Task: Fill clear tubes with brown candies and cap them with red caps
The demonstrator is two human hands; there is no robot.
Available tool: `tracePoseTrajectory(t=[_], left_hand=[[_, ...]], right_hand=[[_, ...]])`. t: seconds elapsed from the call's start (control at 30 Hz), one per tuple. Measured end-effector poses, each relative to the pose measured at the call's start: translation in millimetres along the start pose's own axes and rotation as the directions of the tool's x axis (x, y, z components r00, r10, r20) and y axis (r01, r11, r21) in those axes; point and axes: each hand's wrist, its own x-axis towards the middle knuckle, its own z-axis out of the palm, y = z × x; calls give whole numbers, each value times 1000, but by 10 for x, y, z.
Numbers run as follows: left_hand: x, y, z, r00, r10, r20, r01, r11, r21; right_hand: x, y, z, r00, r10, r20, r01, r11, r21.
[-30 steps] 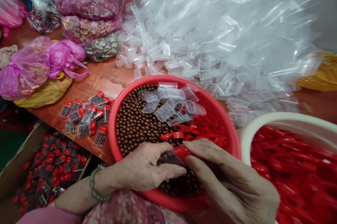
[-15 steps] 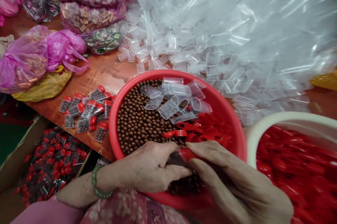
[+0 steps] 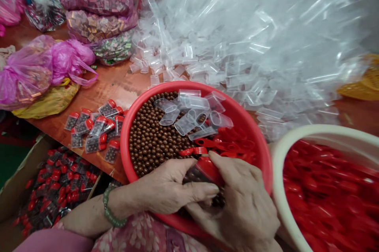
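Note:
Over the front of a red basin [image 3: 127, 125], my left hand [image 3: 168, 187] grips a clear plastic tube [image 3: 192, 175] filled with dark brown balls. My right hand [image 3: 245, 196] is closed around the tube's other end, against a red cap [image 3: 209, 170]. Its fingers partly hide that end. Inside the basin, small brown balls [image 3: 156, 133] cover the left side. Several clear tubes [image 3: 194, 102] lie on top of them, and red caps [image 3: 233, 141] with strap-like tails lie on the right.
Filled red-capped tubes [image 3: 99, 125] lie left of the basin, with more in a cardboard box [image 3: 28, 169] below. A cream tub [image 3: 278, 173] of red caps stands right. Behind spreads a heap of clear tubes [image 3: 237, 27]. Pink bags [image 3: 29, 66] sit at the left.
My right hand has moved left and curled in around the tube and cap. More of the filled tube and its red cap now shows. The view has shifted slightly.

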Motion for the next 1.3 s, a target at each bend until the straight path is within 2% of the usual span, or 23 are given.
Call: tracePoseTrajectory(t=[0.2,0.37,0.47,0.57,0.67,0.7,0.73,0.77,0.83,0.87,0.9,0.97,1.0,1.07,1.1,1.13,1.2,1.23,1.3], left_hand=[[0,-5,99,1000,-21,-14,21,999,-35],[-35,-120,118,1000,-20,4,20,1000,-13],[-78,-193,130,998,-27,-49,26,999,-21],[-202,-191,127,991,39,-125,-37,999,18],[-444,-85,69,972,176,-159,-147,973,178],[-537,-34,19,944,242,-224,-179,947,267],[-627,19,-56,881,322,-346,-190,912,364],[-706,71,-160,788,407,-463,-176,868,463],[-820,160,-454,537,560,-631,-47,767,640],[-854,195,-635,441,626,-643,38,703,711],[-875,223,-824,367,674,-641,153,636,757],[-896,261,-1178,268,758,-594,400,473,785],[-901,272,-1315,255,788,-560,501,388,773],[-911,277,-1452,264,844,-467,603,233,763],[-913,268,-1438,275,869,-412,603,178,778],[-913,252,-1371,289,890,-353,572,135,809],[-897,194,-1110,340,911,-234,441,66,895],[-878,151,-946,421,894,-155,347,-1,938],[-812,36,-631,626,779,41,174,-190,966]], right_hand=[[-28,28,-95,1000,-10,13,10,999,48],[-113,36,-163,990,-74,117,66,995,72],[-150,-14,-163,986,-114,123,105,992,77],[-168,-77,-142,981,-111,161,84,983,164],[-179,-70,-126,958,-45,284,-39,959,281],[-182,-43,-121,951,2,309,-95,954,286],[-186,-4,-114,945,59,322,-150,952,268],[-189,44,-104,941,112,321,-195,951,241],[-185,147,-73,934,173,313,-243,949,201],[-176,194,-51,933,185,309,-253,947,197],[-159,233,-23,933,189,307,-255,948,193],[-105,284,48,938,176,299,-233,958,169],[-71,300,88,940,158,304,-210,967,146],[-1,324,170,933,91,348,-136,985,107],[28,336,207,924,51,380,-95,990,100],[50,351,238,911,15,411,-63,993,103],[67,388,274,890,-32,455,-26,992,121],[63,409,277,886,-43,462,-20,991,129],[39,457,247,884,-47,465,-6,994,113]])
